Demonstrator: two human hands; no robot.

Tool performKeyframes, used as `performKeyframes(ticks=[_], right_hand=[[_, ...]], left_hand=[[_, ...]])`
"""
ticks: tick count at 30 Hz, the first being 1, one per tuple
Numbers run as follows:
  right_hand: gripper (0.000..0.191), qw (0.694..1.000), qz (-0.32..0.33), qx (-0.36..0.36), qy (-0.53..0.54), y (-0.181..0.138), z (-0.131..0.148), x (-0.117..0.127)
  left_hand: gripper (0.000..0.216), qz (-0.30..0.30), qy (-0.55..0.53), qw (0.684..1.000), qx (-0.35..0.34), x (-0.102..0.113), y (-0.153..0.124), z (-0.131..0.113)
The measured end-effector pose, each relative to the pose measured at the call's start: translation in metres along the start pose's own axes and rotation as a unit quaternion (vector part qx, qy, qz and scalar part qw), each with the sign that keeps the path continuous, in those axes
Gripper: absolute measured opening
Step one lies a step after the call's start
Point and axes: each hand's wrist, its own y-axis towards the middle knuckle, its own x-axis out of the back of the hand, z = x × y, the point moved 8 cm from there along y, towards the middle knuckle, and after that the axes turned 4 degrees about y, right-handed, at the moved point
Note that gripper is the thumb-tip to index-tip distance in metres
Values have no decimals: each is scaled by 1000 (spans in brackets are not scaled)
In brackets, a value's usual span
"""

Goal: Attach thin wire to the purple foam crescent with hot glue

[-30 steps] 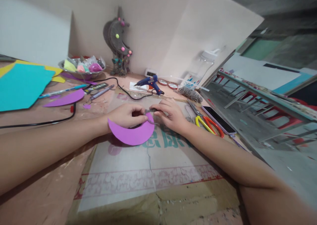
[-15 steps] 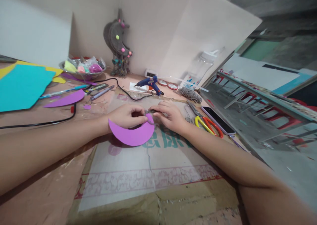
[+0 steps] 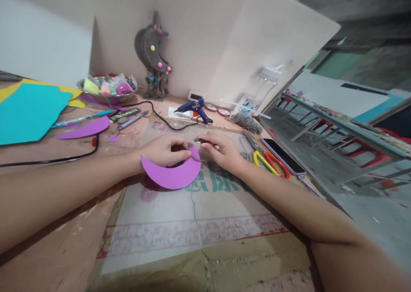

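Observation:
A purple paper crescent [image 3: 175, 178] is pinched near its right-hand tip between the thumb and fingers of my left hand [image 3: 167, 150]. Grey yarn [image 3: 194, 156] lies around that tip, and a short end of it sticks out to the right. My right hand [image 3: 221, 148] is closed just right of the tip, a small gap away. Between its thumb and forefinger shows a bit of the grey yarn, partly hidden by the fingers. Both hands are above a printed sheet [image 3: 154, 230] on the table.
Beyond the hands rests a blue glue gun [image 3: 195, 108] with a black cord. Scissors [image 3: 268, 159], a phone [image 3: 284, 155] and a yarn bundle [image 3: 246, 123] are at right. Left are turquoise sheets [image 3: 30, 112], pens and a bowl [image 3: 109, 96]. A decorated grey crescent [image 3: 150, 52] stands behind.
My right hand has drawn slightly right and up, away from the crescent's tip, and its fingers have curled in more. My left hand and the paper crescent have hardly moved.

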Motion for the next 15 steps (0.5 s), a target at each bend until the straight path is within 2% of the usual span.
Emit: performKeyframes(ticks=[15], right_hand=[[31,998,16,30,-43,1,4,-3]], left_hand=[[20,4,22,1000,4,-1,0,0]])
